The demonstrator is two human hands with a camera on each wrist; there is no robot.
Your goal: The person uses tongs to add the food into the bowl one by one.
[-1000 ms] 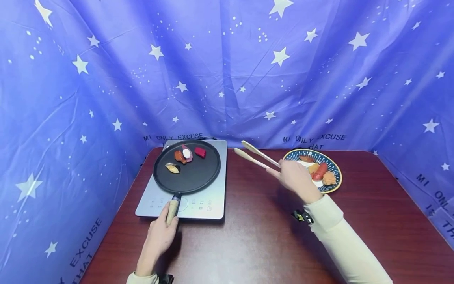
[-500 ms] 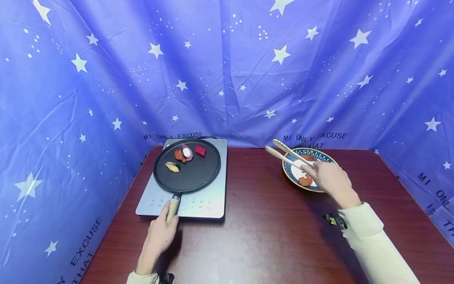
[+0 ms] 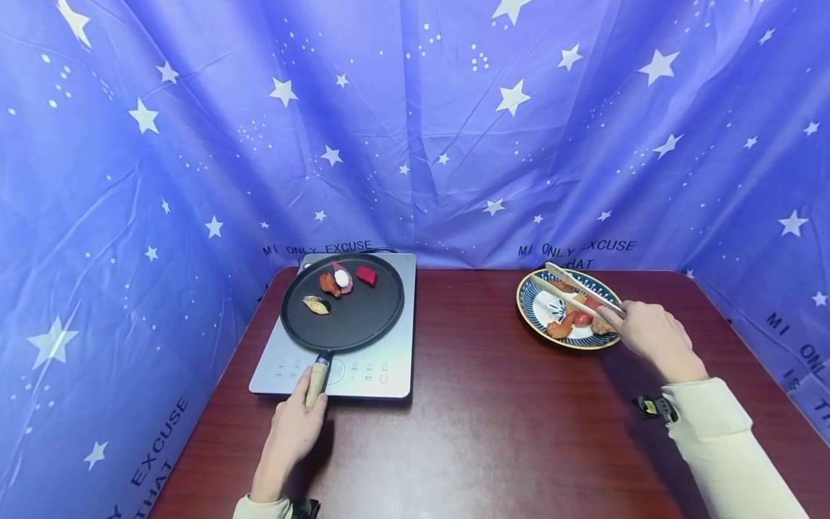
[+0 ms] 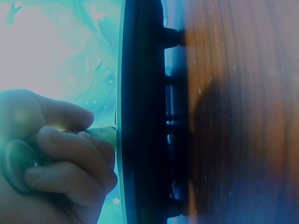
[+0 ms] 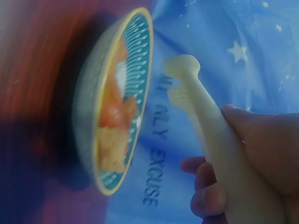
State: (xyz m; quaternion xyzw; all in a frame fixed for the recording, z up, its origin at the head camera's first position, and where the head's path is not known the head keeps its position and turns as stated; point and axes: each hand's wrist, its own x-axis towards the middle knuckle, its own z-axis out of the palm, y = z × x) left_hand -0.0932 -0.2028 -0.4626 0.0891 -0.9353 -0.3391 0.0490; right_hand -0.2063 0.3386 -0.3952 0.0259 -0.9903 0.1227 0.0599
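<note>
My left hand (image 3: 297,427) grips the pan's pale handle (image 3: 316,384); in the left wrist view its fingers (image 4: 70,151) curl around it. The flat black frying pan (image 3: 357,324) carries a drumstick-like piece (image 3: 329,285), a pink piece with a white top (image 3: 341,278), a red cube (image 3: 367,274) and a yellowish dumpling-like piece (image 3: 315,305). On the right, my right hand (image 3: 658,337) holds pale tongs (image 3: 570,290) above a blue-patterned bowl (image 3: 528,317). Nothing shows between the tong tips. Red sausage-like food (image 5: 114,112) and a tan chunk (image 5: 112,148) lie in the bowl.
The pan sits on a silver induction cooker (image 3: 389,371) at the left of the dark red wooden table (image 3: 480,418). A blue star-patterned curtain (image 3: 415,144) hangs behind and at both sides. Table surface lies between cooker and bowl.
My right hand has moved rightward with the tongs, from left of the bowl to its right side, so the tong tips are now over the bowl. My left hand and the pan stay put.
</note>
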